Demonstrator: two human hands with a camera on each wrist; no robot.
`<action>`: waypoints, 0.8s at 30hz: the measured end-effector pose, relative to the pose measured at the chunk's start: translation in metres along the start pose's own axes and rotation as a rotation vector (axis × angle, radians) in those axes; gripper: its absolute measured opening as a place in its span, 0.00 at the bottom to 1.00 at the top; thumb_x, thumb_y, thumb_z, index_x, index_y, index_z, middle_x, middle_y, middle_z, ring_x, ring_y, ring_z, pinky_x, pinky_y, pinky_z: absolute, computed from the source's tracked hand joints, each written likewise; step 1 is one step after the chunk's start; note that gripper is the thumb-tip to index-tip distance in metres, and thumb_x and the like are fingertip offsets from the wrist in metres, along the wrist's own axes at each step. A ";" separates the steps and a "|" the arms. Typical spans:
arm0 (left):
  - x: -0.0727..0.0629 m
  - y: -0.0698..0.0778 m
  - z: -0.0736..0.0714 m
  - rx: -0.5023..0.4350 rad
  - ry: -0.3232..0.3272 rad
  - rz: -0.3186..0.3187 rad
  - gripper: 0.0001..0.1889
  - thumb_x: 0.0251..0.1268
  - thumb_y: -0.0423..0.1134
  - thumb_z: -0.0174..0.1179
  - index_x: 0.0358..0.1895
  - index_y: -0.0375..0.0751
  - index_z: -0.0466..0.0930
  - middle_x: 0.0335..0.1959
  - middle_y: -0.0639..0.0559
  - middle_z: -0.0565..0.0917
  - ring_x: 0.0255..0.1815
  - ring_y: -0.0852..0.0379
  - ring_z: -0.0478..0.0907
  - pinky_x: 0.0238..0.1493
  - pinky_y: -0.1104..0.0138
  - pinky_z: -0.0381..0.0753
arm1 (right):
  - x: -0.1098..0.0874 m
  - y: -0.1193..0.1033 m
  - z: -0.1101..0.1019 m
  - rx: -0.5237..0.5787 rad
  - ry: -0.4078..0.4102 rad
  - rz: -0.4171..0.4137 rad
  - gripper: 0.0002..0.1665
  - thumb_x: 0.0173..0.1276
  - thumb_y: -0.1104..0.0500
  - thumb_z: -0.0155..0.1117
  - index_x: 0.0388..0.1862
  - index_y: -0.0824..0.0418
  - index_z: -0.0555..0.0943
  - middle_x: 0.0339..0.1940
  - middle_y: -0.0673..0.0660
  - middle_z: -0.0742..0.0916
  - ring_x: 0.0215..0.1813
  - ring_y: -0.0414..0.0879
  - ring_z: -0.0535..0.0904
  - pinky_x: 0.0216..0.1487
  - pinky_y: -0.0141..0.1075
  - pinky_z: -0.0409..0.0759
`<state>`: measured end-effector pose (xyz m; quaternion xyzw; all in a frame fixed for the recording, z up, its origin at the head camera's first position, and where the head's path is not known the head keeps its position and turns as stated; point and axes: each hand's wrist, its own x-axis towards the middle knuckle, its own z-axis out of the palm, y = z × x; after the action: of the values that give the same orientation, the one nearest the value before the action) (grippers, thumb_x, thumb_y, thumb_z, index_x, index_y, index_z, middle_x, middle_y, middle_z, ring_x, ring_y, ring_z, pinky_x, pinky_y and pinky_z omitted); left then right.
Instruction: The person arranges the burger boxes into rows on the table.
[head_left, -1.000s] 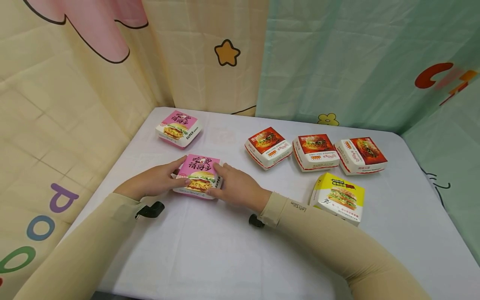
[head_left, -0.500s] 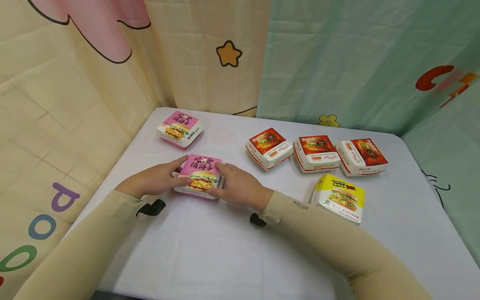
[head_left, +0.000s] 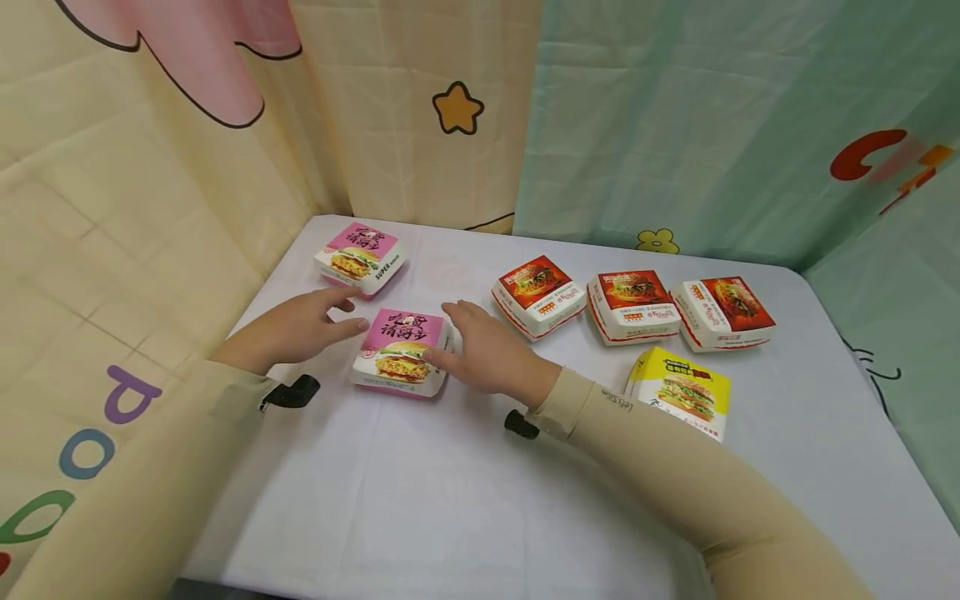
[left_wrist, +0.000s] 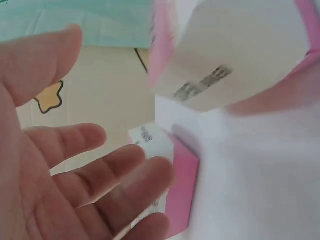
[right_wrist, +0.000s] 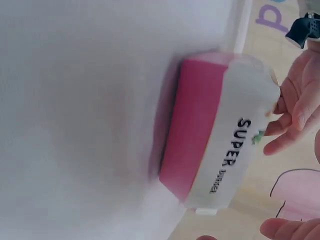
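A pink-and-white burger box sits closed on the table between my two hands; its side reads "SUPER" in the right wrist view. My left hand is held off to the box's left, fingers loosely spread and holding nothing; in the left wrist view the hand is apart from the box. On the other side my right hand has its fingers extended with nothing in them. Its thumb overlaps the box's right edge in the head view, and I cannot tell whether it touches.
A second pink burger box stands at the back left. Along the back right are three red-and-white burger boxes, the left, middle and right one. A yellow-and-white box lies in front, partly behind my right sleeve.
Both hands have let go of the near pink burger box and drawn apart, the left one leftward and the right one slightly rightward. The box stays where it was.
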<state>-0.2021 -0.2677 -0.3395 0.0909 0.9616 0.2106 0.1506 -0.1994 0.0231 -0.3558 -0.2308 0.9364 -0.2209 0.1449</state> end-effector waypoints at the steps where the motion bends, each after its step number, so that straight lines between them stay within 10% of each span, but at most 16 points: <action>1: 0.001 -0.002 -0.004 -0.003 0.031 0.005 0.41 0.77 0.62 0.56 0.83 0.42 0.60 0.71 0.36 0.77 0.66 0.35 0.76 0.64 0.40 0.78 | 0.001 0.000 -0.003 0.004 0.009 0.006 0.51 0.74 0.32 0.62 0.86 0.55 0.59 0.86 0.57 0.66 0.85 0.53 0.61 0.82 0.52 0.65; 11: 0.025 -0.034 -0.030 -0.062 0.225 -0.126 0.43 0.77 0.61 0.56 0.83 0.36 0.57 0.77 0.28 0.65 0.75 0.28 0.65 0.70 0.32 0.71 | 0.020 0.003 -0.021 0.009 0.086 0.032 0.47 0.76 0.33 0.61 0.83 0.56 0.64 0.83 0.56 0.70 0.84 0.52 0.64 0.82 0.50 0.66; 24: 0.076 -0.071 -0.036 -0.182 0.199 -0.288 0.56 0.72 0.72 0.53 0.86 0.36 0.43 0.81 0.25 0.57 0.79 0.25 0.58 0.74 0.32 0.65 | 0.059 0.009 -0.034 0.031 0.092 0.043 0.45 0.78 0.36 0.59 0.83 0.57 0.64 0.82 0.57 0.72 0.82 0.54 0.67 0.82 0.49 0.66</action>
<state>-0.2933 -0.3263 -0.3579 -0.0830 0.9517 0.2811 0.0909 -0.2660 0.0130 -0.3406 -0.1982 0.9433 -0.2426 0.1100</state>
